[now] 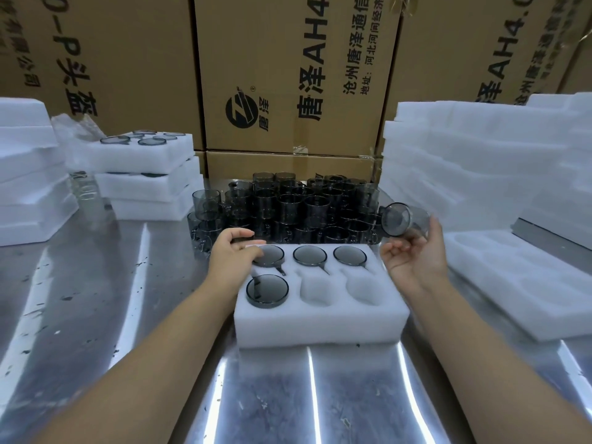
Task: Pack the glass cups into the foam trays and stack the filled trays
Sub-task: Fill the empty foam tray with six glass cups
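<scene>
Right hand (413, 251) has its fingers curled round a cup (405, 219), held up off the table and tipped on its side, mouth facing left, just past the tray's far right corner. Left hand (234, 248) sits at the tray's far left corner with loosely bent fingers, tips right at the rim of the far-left packed cup (270, 256). Honestly can't tell if it's pinching that rim or just touching it. The tray (320, 325) is between the two forearms, a white foam block with six pockets in two rows. All three far pockets are filled, plus the near-left one (267, 290). The near-middle pocket (315, 291) and the near-right pocket (363, 288) are bare. The packed cups sit mouth up, rims about level with the foam, with thin handles poking into little slots. The glass is smoky dark grey and see-through, a short straight-sided shape. Right behind the tray is a tight bunch of loose cups (288, 206), same grey glass, standing upright and crowded together. Further left there's a stack of filled trays (144, 174), the top one showing cup rims, and more foam (25, 174) piled at the left edge. On the right is a tall pile of empty trays (464, 174), with one spare tray (512, 283) lying flat near the right wrist. All of it is on a shiny metal table (96, 283), with big cardboard boxes (288, 75) along the back.
</scene>
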